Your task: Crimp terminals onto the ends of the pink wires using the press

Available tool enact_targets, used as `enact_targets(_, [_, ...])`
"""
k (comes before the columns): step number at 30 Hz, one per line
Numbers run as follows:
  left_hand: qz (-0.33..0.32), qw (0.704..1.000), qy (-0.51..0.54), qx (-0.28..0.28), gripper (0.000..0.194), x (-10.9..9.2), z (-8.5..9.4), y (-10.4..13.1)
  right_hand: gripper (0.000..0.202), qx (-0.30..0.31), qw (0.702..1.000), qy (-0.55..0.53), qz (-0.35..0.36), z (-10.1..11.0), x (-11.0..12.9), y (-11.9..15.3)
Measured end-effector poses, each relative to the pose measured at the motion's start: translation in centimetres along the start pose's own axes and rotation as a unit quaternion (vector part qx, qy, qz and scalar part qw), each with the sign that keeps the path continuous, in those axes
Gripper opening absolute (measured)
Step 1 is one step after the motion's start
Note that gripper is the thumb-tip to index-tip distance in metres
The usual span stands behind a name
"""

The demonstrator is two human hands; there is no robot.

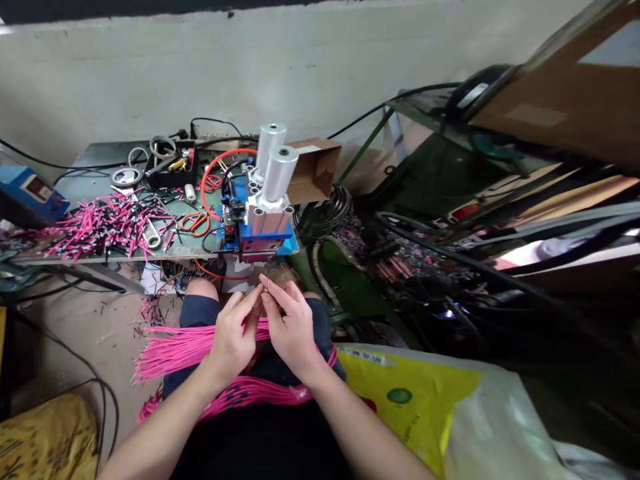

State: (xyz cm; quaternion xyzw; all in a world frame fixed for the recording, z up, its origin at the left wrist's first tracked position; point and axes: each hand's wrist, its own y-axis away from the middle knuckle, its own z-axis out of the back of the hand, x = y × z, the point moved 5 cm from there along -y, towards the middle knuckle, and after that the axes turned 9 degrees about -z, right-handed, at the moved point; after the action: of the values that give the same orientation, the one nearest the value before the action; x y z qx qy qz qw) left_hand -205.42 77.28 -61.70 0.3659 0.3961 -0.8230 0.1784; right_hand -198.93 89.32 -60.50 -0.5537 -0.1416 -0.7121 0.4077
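Observation:
Fingertips of my left hand [235, 333] and my right hand [291, 327] meet in a pinch in front of the press. Something small and thin, perhaps a wire end, is between them, too small to make out for certain. Under my hands a bundle of pink wires [175, 350] lies across my lap, its loose ends fanned out to the left. A second pink wire bundle [250, 393] with dark bands rests nearer my body. Just beyond my fingers stands a blue press with two silver cylinders [277, 180] at the table's front edge.
On the green table [95, 157] lie a heap of pink and black wire pieces [107, 223], orange-handled scissors [196, 223] and a black tool box [173, 170]. An open carton [315, 170] sits behind the press. A yellow bag [400, 400] is at my right, beside a dark metal frame with cables.

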Motion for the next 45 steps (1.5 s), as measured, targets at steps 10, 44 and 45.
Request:
enact_targets(10, [-0.063, 0.995, -0.082, 0.002, 0.047, -0.2, 1.4, -0.3, 0.027, 0.072, 0.952, -0.225, -0.192, -0.2, -1.5, -1.4])
enact_targets(44, [-0.030, 0.996, -0.050, -0.067, 0.017, -0.6, 0.6, -1.1, 0.027, 0.108, 0.849, -0.397, -0.331, -1.1, -2.6, -2.0])
enact_targets(45, [-0.032, 0.996, -0.051, -0.069, 0.017, -0.6, 0.6, -1.1, 0.028, 0.111, 0.847, -0.400, -0.331, -1.2, -2.6, -2.1])
